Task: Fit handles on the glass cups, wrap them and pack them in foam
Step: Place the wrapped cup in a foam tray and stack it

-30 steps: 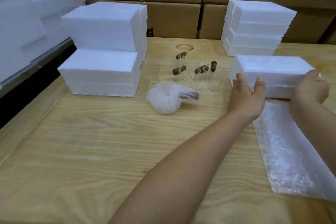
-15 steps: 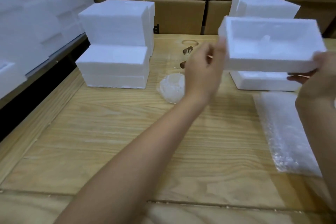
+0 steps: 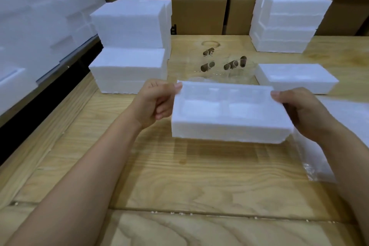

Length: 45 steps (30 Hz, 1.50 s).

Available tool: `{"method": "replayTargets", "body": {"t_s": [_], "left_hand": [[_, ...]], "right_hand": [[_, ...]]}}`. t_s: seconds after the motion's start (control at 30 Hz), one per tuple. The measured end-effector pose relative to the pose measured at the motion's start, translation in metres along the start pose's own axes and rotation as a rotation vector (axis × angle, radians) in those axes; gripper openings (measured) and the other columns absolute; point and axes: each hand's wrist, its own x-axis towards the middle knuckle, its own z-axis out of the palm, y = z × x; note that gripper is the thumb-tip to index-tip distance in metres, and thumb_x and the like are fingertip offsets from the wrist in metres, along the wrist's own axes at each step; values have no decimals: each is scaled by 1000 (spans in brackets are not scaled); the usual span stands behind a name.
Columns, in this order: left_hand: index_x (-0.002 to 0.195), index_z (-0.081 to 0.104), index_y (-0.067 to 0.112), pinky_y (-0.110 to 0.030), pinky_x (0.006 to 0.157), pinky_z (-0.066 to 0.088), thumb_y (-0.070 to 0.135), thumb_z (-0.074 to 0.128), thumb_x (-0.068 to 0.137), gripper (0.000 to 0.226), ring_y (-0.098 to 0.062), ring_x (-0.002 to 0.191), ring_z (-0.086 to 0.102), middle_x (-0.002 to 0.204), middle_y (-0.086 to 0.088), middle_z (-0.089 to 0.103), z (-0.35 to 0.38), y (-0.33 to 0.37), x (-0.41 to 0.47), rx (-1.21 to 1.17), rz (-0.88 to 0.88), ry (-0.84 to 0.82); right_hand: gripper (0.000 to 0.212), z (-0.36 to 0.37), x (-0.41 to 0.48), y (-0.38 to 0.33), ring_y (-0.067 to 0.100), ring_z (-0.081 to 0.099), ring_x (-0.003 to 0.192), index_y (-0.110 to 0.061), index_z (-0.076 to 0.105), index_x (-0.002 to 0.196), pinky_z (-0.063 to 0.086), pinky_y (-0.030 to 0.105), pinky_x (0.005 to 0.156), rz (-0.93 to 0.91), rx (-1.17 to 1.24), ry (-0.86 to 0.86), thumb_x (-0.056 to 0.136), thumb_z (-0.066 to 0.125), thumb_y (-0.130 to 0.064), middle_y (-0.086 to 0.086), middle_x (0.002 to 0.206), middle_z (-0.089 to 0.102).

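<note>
Head view: a white rectangular foam tray (image 3: 229,124), hollow side up, is held above the middle of the wooden desk (image 3: 179,177). The left hand (image 3: 154,102) grips its left end and the right hand (image 3: 307,114) its right end. Behind it, towards the far edge, stand clear glass cups with brown handles (image 3: 226,68).

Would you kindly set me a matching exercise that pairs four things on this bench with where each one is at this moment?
Things:
1. foam tray
2. glass cups
3. bubble wrap
4. cardboard boxes

Places:
A. lying flat at the right edge of the table
B. stacked along the back, behind the table
C. held above the table between the left hand and the right hand
D. standing mid-table, brown handles fitted, beyond the held piece

Pairs: 1-C, 2-D, 3-A, 4-B
</note>
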Motion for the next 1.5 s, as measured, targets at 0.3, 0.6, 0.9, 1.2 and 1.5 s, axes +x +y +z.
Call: {"method": "replayTargets", "body": {"t_s": [0.3, 0.6, 0.9, 1.2, 1.5], "left_hand": [[38, 43, 15, -10, 33, 20, 19, 67, 61, 33, -15, 23, 39, 34, -5, 40, -21, -4, -2, 111, -356, -235], [44, 54, 15, -15, 32, 27, 9, 61, 89, 46, -15, 36, 48, 48, -8, 53, -24, -13, 8, 293, -351, -48], [74, 53, 23, -12, 53, 38, 22, 66, 88, 19, -8, 62, 45, 71, 8, 51, -5, -11, 27, 575, 56, 385], [99, 64, 37, -11, 53, 40, 23, 64, 89, 17, -7, 64, 49, 81, 7, 53, 11, -14, 48, 676, -60, 188], [114, 63, 30, -16, 81, 44, 19, 65, 78, 37, -5, 95, 61, 98, 14, 66, 13, 0, 44, 321, 113, 44]], "right_hand": [[40, -7, -2, 4, 19, 39, 26, -6, 58, 41, 21, 13, 37, 261, -195, -356, 67, 67, -35, 19, 40, 50], [45, 3, 10, 8, 15, 33, 28, -11, 61, 48, 18, 13, 33, 312, -213, -183, 87, 57, -32, 18, 50, 57], [17, 18, 37, -16, 4, 54, 66, -25, 62, 81, 39, 25, 60, -57, -493, 277, 84, 65, -41, -12, 75, 60], [20, 55, 77, -9, 10, 57, 72, -24, 60, 98, 50, 25, 75, 77, -492, -176, 86, 68, -9, -1, 87, 64], [11, 48, 78, -17, 8, 58, 57, -9, 67, 96, 49, 17, 58, -137, -197, 48, 87, 65, -3, 1, 73, 65]]}}
